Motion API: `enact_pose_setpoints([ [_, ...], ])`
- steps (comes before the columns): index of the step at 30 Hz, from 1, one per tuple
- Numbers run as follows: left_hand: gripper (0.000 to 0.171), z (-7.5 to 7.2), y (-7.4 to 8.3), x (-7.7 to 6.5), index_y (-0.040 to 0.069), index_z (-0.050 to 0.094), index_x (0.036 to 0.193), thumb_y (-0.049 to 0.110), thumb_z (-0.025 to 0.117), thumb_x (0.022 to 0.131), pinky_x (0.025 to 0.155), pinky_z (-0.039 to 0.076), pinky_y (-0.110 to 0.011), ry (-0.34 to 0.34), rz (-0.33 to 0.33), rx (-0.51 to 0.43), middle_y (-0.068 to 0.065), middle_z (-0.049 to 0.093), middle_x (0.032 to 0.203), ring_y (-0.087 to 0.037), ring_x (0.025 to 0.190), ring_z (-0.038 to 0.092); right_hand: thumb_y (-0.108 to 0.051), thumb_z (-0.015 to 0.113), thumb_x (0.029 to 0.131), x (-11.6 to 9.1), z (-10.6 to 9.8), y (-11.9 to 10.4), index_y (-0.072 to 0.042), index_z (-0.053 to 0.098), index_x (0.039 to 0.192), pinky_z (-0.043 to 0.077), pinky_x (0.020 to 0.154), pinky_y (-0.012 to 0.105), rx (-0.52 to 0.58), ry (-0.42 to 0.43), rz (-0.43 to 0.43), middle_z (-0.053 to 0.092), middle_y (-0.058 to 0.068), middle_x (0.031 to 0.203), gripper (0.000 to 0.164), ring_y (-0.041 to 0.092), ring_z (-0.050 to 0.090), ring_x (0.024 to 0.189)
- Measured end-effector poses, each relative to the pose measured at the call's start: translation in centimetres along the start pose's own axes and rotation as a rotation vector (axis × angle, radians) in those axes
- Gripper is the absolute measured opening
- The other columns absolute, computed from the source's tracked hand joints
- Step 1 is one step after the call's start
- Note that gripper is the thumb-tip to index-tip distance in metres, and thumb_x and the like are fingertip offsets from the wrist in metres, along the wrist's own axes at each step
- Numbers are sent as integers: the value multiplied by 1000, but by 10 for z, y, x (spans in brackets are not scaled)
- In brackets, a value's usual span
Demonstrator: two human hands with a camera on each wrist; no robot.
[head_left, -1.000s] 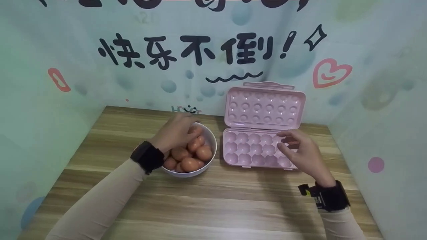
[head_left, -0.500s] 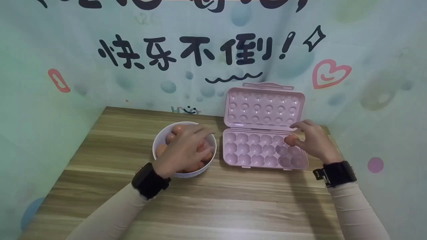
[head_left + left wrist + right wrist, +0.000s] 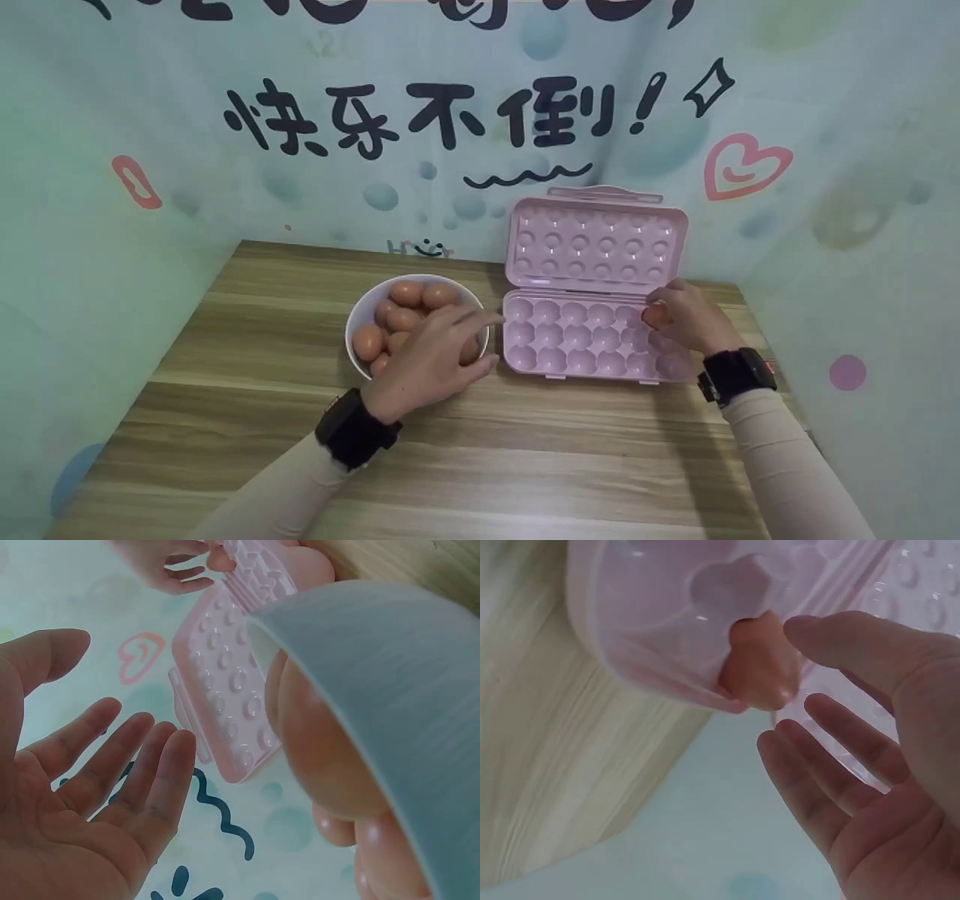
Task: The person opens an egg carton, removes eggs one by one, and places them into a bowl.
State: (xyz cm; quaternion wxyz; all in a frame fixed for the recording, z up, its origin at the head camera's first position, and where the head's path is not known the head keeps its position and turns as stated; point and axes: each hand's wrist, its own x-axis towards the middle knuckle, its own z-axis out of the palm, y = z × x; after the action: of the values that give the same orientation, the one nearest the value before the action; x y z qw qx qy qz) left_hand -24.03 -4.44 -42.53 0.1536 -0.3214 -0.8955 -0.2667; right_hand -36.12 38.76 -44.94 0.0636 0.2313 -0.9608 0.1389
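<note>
A white bowl (image 3: 351, 330) of brown eggs (image 3: 368, 343) stands left of an open pink egg box (image 3: 576, 337). My left hand (image 3: 431, 356) hovers over the bowl's front right side, its fingers extended toward the box and hiding some eggs. In the left wrist view the palm (image 3: 75, 832) faces the camera with nothing in it, beside the bowl wall (image 3: 375, 667). At the box's back right corner, my right hand (image 3: 694, 319) pinches a brown egg (image 3: 761, 667) at a cup, thumb tip right at the shell. The hand covers the box's right end.
The raised, dimpled lid (image 3: 596, 244) stands upright behind the tray, close to the printed back cloth (image 3: 300, 195). Wood-grain tabletop (image 3: 525, 457) runs along the front. A pale side wall (image 3: 847, 300) rises just beyond my right hand.
My left hand has moved rightward and toward me across the bowl, uncovering eggs at the back. The right hand shifted right with an egg, then lowered it to the corner cup.
</note>
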Motion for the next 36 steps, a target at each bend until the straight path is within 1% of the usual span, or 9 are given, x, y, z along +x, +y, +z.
enact_pose_setpoints([
  [7, 46, 8, 2, -4, 14, 67, 140, 31, 75, 97, 111, 45, -51, -8, -25, -56, -11, 65, 139, -36, 129, 57, 11, 76, 66, 5, 11, 9, 1, 77, 98, 56, 79, 50, -42, 21, -23, 65, 15, 89, 34, 34, 63, 85],
  [11, 46, 10, 3, -5, 14, 68, 140, 30, 76, 97, 111, 46, -50, -12, -30, -78, -11, 65, 141, -37, 130, 57, 15, 70, 64, 6, 14, 10, -2, 77, 92, 55, 76, 48, -31, 23, -13, 64, 12, 85, 34, 30, 62, 82],
  [14, 46, 11, 2, -6, 14, 67, 140, 30, 75, 97, 112, 46, -50, -15, -28, -75, -11, 66, 140, -36, 131, 57, 16, 69, 64, 8, 16, 11, -2, 78, 90, 56, 74, 46, -31, 39, -36, 65, 12, 83, 33, 29, 62, 79],
  [18, 46, 11, 1, -6, 14, 67, 141, 30, 75, 98, 113, 45, -51, -23, -27, -79, -12, 65, 141, -36, 133, 57, 18, 73, 68, 8, 17, 13, -1, 78, 90, 55, 71, 45, -25, 60, -57, 66, 13, 82, 29, 29, 62, 77],
  [25, 47, 12, 0, -7, 14, 67, 141, 31, 75, 98, 116, 43, -53, -29, -37, -86, -12, 65, 142, -38, 136, 55, 16, 79, 75, 5, 18, 13, -1, 79, 92, 55, 71, 46, -16, 85, -34, 66, 14, 84, 24, 30, 63, 79],
  [27, 47, 13, 0, -7, 14, 67, 141, 31, 74, 98, 117, 42, -53, -32, -47, -92, -12, 64, 142, -39, 138, 54, 14, 80, 77, 3, 17, 12, -1, 79, 93, 55, 72, 46, -10, 88, -23, 66, 14, 85, 22, 30, 64, 79],
  [29, 47, 12, 0, -7, 15, 66, 141, 32, 74, 99, 118, 40, -53, -36, -59, -91, -11, 64, 143, -40, 140, 53, 13, 80, 79, 2, 14, 9, 0, 78, 94, 55, 74, 45, 46, 71, 26, 66, 14, 88, 20, 30, 65, 81],
  [33, 45, 14, -1, -6, 14, 68, 139, 29, 76, 97, 115, 43, -50, -11, -47, -82, -10, 67, 137, -35, 134, 57, 10, 82, 80, 0, 8, 0, 0, 76, 97, 56, 76, 46, 46, 125, 36, 66, 16, 90, 20, 32, 67, 83],
  [36, 44, 14, -1, -5, 14, 69, 137, 27, 77, 96, 110, 46, -48, 14, -29, -74, -8, 69, 133, -29, 127, 60, 4, 87, 78, -3, 5, -11, 1, 76, 97, 56, 71, 46, 3, 250, -49, 67, 16, 87, 23, 33, 66, 79],
])
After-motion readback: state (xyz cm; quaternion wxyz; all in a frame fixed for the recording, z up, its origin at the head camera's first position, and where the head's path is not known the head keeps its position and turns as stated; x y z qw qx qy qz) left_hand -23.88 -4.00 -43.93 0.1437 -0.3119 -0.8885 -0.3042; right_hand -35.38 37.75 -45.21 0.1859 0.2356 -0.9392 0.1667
